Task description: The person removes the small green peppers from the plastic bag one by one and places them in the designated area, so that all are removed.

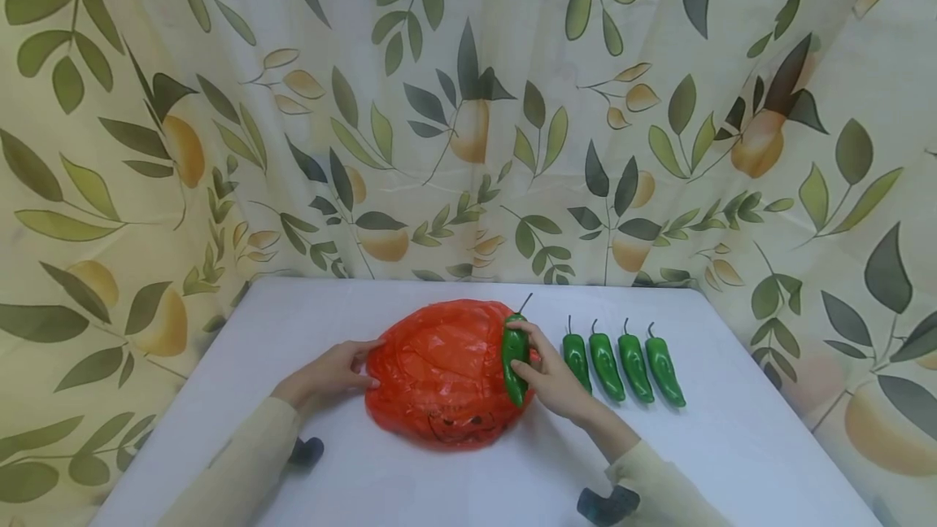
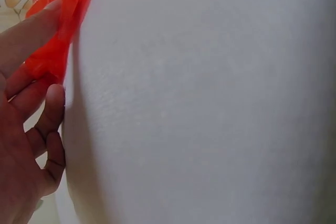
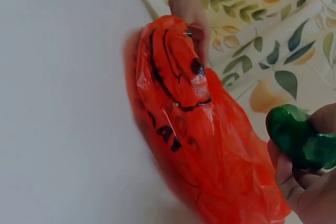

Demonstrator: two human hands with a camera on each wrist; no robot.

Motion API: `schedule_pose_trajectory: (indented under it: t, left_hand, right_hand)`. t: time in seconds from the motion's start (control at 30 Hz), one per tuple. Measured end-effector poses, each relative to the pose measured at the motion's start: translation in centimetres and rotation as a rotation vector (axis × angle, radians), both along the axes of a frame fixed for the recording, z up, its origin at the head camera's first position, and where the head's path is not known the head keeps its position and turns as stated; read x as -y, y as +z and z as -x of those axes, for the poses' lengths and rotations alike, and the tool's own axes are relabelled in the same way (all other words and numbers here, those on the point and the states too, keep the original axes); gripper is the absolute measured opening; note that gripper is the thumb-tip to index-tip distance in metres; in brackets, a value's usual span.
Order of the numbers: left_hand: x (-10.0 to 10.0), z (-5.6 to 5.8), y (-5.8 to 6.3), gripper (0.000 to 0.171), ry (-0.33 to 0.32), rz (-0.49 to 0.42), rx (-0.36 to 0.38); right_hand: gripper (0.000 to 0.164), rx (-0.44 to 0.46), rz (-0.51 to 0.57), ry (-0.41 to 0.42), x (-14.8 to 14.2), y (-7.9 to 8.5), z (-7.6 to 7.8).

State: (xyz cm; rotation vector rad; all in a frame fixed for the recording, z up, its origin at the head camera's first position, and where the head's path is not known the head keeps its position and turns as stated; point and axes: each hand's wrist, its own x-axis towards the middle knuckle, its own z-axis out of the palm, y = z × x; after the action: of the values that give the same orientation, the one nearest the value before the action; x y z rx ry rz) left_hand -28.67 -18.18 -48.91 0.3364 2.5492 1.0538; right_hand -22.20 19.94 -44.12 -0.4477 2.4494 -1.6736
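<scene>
A puffed-out red plastic bag (image 1: 442,364) with black printing lies on the white table. At its left edge my left hand (image 1: 329,372) holds the plastic between thumb and fingers; the left wrist view shows the red film (image 2: 71,9) between them. My right hand (image 1: 556,381) grips a green chili pepper (image 1: 515,360), stem upward, over the bag's right side. In the right wrist view the pepper (image 3: 294,135) sits between thumb and fingers, beside the bag (image 3: 184,114). The bag's opening is hidden.
Several more green chili peppers (image 1: 634,368) stand in a row right of the bag, stems pointing away. The white table (image 1: 454,490) ends at a leaf-and-fruit patterned curtain (image 1: 468,145) at the back and sides. Dark straps (image 1: 607,504) show by both wrists.
</scene>
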Motion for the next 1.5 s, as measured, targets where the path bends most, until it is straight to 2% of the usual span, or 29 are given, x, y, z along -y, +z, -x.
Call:
schedule_pose_trajectory:
  t: [0.17,0.4,0.63,0.73,1.0,1.27,1.5]
  left_hand:
    - [0.2,0.1,0.0,0.075,0.004,0.009,0.001]
    - [0.3,0.2,-0.3,0.076,-0.002,-0.016,0.016]
    - [0.3,0.6,-0.4,0.081,-0.080,-0.034,-0.025]
    - [0.2,0.8,-0.3,0.082,-0.093,-0.040,-0.043]
    - [0.2,0.8,-0.2,0.079,-0.028,-0.031,-0.025]
    - [0.0,0.8,-0.2,0.078,-0.018,-0.003,-0.009]
    - [0.0,0.7,-0.4,0.079,-0.002,-0.012,0.017]
  right_hand:
    - [0.056,-0.001,-0.013,-0.023,-0.8,0.4,-0.1]
    - [0.057,-0.078,-0.085,-0.047,-2.4,0.9,-0.1]
    - [0.058,-0.067,-0.112,-0.076,-3.4,1.1,0.0]
    - [0.058,-0.067,-0.126,-0.084,-3.8,1.2,0.0]
    - [0.060,-0.070,-0.159,-0.111,-5.2,1.7,-0.2]
    - [0.063,-0.032,-0.184,-0.137,-7.0,1.9,-0.3]
    - [0.065,-0.041,-0.204,-0.159,-8.4,2.5,-0.4]
